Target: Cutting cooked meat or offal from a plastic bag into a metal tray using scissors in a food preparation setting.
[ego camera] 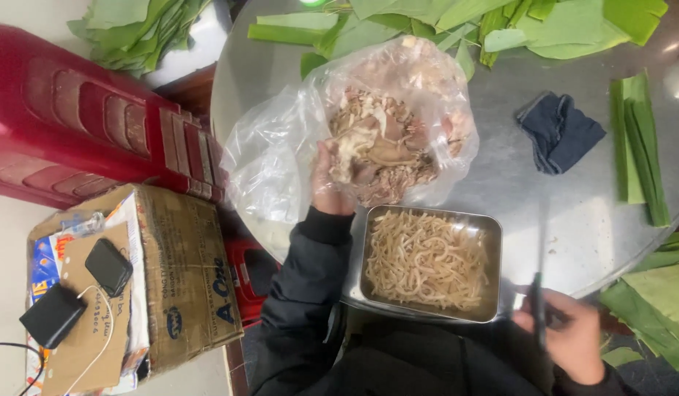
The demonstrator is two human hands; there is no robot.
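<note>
Cardboard box [179,275]: it stands at the near left, on the floor side, with two small black devices [108,266] and a white cable lying on a flap on top of it.
Red plastic stool [83,125]: it is at the far left, just behind the box and beside the table edge.
Round metal table [574,213]: it fills the middle and right of the view; its surface is grey and shiny.
Left hand [330,183]: it reaches into the open mouth of the clear plastic bag [281,147]; the fingers are closed on a piece of the pale shredded meat [379,150] inside.
Plastic bag: it lies on the table, in the middle, just beyond the metal tray [493,242], touching its far rim.
Metal tray: it is rectangular, at the near edge of the table, and holds pale thin strips [426,258].
Dark blue cloth [559,132]: it lies crumpled on the table, to the right of the bag, well apart from it.
Right hand [570,337]: it is at the near right, clenched around the dark handle of a knife [537,293], which is blurred.
Green leaves [500,26]: a pile lies at the far edge, and folded strips at the right edge.
</note>
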